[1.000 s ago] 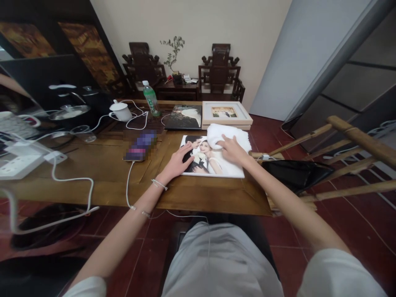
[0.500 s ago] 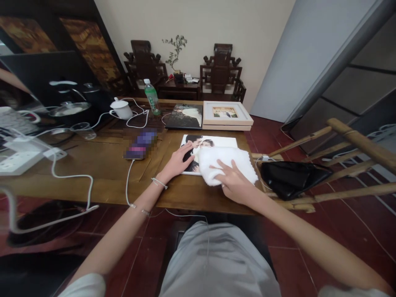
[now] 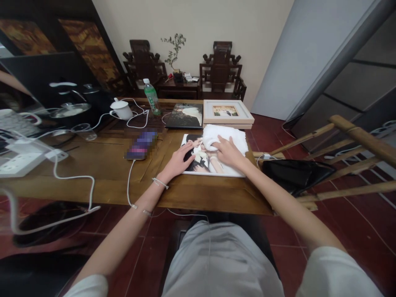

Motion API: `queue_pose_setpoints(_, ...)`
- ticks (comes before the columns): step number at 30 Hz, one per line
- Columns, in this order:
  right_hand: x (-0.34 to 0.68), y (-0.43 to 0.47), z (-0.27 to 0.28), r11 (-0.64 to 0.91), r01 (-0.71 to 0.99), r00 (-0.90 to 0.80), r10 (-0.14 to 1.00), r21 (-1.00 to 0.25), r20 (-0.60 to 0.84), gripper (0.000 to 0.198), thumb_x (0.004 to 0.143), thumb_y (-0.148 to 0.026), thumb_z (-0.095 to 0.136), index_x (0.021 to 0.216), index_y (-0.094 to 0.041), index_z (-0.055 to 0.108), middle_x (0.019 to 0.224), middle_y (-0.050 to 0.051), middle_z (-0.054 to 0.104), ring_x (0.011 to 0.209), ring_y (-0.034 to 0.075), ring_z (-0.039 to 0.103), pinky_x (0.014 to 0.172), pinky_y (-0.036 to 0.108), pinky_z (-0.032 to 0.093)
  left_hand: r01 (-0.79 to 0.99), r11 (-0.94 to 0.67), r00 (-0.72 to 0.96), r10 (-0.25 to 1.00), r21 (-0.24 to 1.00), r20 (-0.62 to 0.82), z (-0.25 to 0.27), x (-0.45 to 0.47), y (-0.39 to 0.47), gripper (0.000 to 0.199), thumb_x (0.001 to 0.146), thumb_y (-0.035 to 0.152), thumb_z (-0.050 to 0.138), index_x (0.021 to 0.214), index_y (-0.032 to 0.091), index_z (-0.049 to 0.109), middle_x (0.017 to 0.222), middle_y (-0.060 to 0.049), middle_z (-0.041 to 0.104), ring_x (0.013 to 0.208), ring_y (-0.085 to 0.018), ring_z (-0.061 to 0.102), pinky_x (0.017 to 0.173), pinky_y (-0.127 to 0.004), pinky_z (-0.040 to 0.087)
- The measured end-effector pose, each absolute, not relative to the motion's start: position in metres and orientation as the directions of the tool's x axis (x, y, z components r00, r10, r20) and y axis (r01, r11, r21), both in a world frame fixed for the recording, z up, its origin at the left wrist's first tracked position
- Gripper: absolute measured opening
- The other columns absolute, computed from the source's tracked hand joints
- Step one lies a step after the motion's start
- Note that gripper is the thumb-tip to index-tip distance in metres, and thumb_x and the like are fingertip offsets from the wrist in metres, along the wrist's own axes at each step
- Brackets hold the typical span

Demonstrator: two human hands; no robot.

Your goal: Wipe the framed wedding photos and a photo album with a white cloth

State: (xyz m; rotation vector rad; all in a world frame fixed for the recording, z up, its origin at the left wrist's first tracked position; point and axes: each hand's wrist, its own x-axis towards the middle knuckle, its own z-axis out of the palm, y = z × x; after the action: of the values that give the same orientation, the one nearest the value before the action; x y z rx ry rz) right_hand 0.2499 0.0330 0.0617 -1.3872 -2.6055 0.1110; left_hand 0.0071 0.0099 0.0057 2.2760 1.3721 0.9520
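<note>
A photo panel (image 3: 227,170) showing a couple lies flat on the wooden table (image 3: 198,194) in front of me. My left hand (image 3: 181,160) rests on its left edge, fingers stretched out and holding nothing. Over the panel's upper right part is a folded white towel (image 3: 230,135). My right hand (image 3: 228,152) grips the towel's near left part and presses it on the panel, the fingertips partly sunk in the cloth. The towel covers part of the picture.
Behind the panel lie a dark photo panel (image 3: 185,116) and a pale framed photo (image 3: 247,111). To the left are a charging phone (image 3: 140,145), a green bottle (image 3: 151,97), a lidded white cup (image 3: 121,109) and a power strip (image 3: 21,163). A bamboo chair (image 3: 365,138) holding a black bag (image 3: 293,175) stands right.
My right hand has moved the towel away from me, from the panel's near right part to its upper right, uncovering the lower part of the picture. My left hand has stayed in place.
</note>
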Motion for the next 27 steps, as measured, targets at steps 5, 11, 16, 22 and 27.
queue_pose_setpoints(5, 0.252, -0.002, 0.056, 0.595, 0.794, -0.582, 0.803, -0.128, 0.127, 0.051, 0.084, -0.004, 0.043, 0.129, -0.016, 0.065, 0.154, 0.016, 0.049, 0.151, 0.038, 0.025, 0.114, 0.076, 0.016, 0.654, -0.489, 0.311, 0.869, 0.576, 0.385, 0.005, 0.008, 0.01, 0.055, 0.097, 0.049, 0.049, 0.141, 0.016, 0.057, 0.155, -0.015, 0.047, 0.147, -0.026, 0.04, 0.124, -0.046, 0.028)
queue_pose_setpoints(11, 0.261, -0.051, 0.053, 0.658, 0.739, -0.654, 0.752, -0.149, 0.076, 0.056, 0.074, 0.001, 0.045, 0.12, -0.02, 0.069, 0.156, 0.012, 0.048, 0.152, 0.038, 0.025, 0.114, 0.077, 0.016, 0.657, -0.486, 0.309, 0.871, 0.576, 0.383, 0.004, 0.007, 0.01, 0.055, 0.096, 0.05, 0.05, 0.14, 0.018, 0.057, 0.154, -0.013, 0.048, 0.147, -0.026, 0.041, 0.123, -0.048, 0.029)
queue_pose_setpoints(16, 0.261, -0.05, 0.057, 0.676, 0.721, -0.676, 0.734, -0.149, 0.059, 0.058, 0.073, 0.002, 0.046, 0.121, -0.021, 0.069, 0.155, 0.011, 0.049, 0.151, 0.039, 0.027, 0.113, 0.077, 0.019, 0.659, -0.49, 0.31, 0.869, 0.571, 0.387, 0.004, 0.006, 0.01, 0.055, 0.096, 0.05, 0.05, 0.14, 0.017, 0.058, 0.154, -0.014, 0.049, 0.147, -0.027, 0.041, 0.123, -0.048, 0.03)
queue_pose_setpoints(22, 0.256, -0.027, 0.061, 0.681, 0.721, -0.677, 0.731, -0.126, 0.083, 0.057, 0.077, 0.001, 0.043, 0.125, -0.017, 0.067, 0.154, 0.013, 0.05, 0.151, 0.037, 0.028, 0.115, 0.074, 0.021, 0.654, -0.496, 0.316, 0.865, 0.571, 0.39, 0.004, 0.006, 0.01, 0.057, 0.096, 0.05, 0.05, 0.14, 0.014, 0.057, 0.154, -0.016, 0.048, 0.147, -0.027, 0.04, 0.124, -0.047, 0.029)
queue_pose_setpoints(27, 0.253, -0.009, 0.057, 0.672, 0.73, -0.663, 0.741, -0.126, 0.108, 0.058, 0.078, -0.002, 0.045, 0.128, -0.02, 0.066, 0.152, 0.012, 0.052, 0.15, 0.037, 0.029, 0.114, 0.074, 0.021, 0.651, -0.494, 0.311, 0.866, 0.576, 0.392, 0.003, 0.005, 0.01, 0.057, 0.096, 0.052, 0.049, 0.14, 0.016, 0.057, 0.155, -0.015, 0.047, 0.147, -0.028, 0.04, 0.124, -0.048, 0.029)
